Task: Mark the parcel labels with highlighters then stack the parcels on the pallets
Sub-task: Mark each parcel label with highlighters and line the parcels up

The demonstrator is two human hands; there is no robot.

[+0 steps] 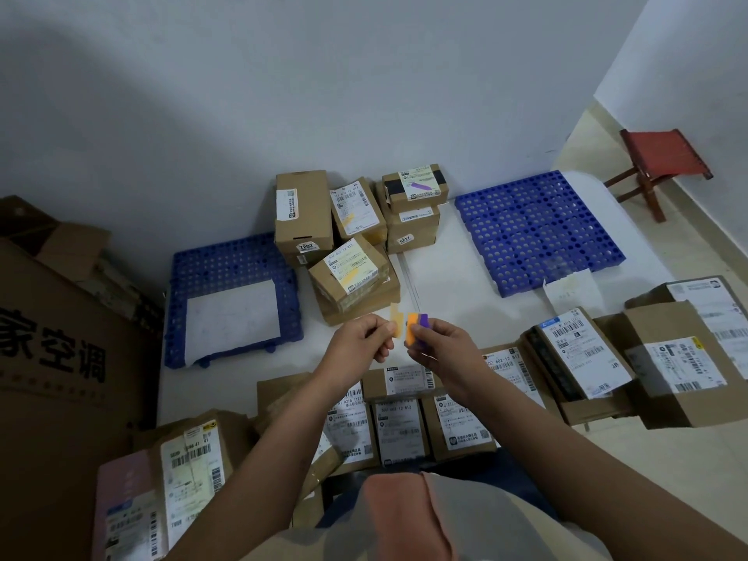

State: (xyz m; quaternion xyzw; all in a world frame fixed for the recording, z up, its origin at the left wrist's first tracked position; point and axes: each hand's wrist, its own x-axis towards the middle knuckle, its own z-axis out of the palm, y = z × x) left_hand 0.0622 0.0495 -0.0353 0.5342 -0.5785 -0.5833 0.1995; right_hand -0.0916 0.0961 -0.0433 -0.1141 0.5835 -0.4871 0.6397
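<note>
Large carton point(60, 358), left, cut off by frame edge. Left pallet point(226, 269), partly under white sheet point(232, 317). Left hand point(364, 338) pinches yellow highlighter point(396, 323), blurred. Right hand point(435, 344) grips orange and purple highlighters point(417, 323), lower ends hidden. Unmarked parcels point(396, 427) below, partly covered by forearms. Right pallet point(534, 232) bare.

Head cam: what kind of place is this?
Likely a small parcel sorting room: labelled cardboard parcels cover the floor, blue plastic pallets lie by the wall, and the right hand holds highlighters.

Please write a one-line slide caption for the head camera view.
Left hand and right hand hold highlighters above labelled parcels.
</note>
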